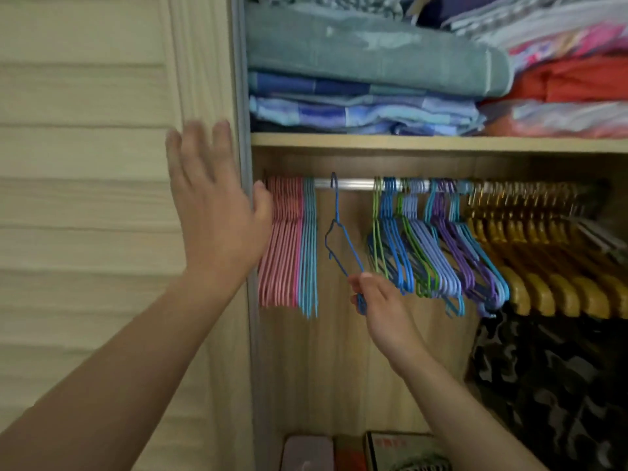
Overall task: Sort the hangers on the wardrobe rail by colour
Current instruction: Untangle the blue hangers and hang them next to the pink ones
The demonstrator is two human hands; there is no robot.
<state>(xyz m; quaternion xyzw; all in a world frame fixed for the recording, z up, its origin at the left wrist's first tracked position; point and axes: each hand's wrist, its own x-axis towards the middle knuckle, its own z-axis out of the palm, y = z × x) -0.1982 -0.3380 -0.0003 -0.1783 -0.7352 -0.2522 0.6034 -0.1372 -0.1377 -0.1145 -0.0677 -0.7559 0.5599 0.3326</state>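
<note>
While right hand (377, 297) pinches it, blue hanger (339, 232) hangs tilted on rail (350, 184)

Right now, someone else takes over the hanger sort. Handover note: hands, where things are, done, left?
Left hand: open, fingers spread, raised by the wardrobe's left edge beside the pink hangers; contact unclear.
Right hand: pinching the lower end of one dark blue hanger, whose hook is at the bare stretch of the rail.
Done: pink hangers grouped at the far left, light blue hangers right beside them.
Left: the mixed bunch of green, blue, lilac and purple right of the gap is unsorted. Yellow hangers sit together at the far right.
</note>
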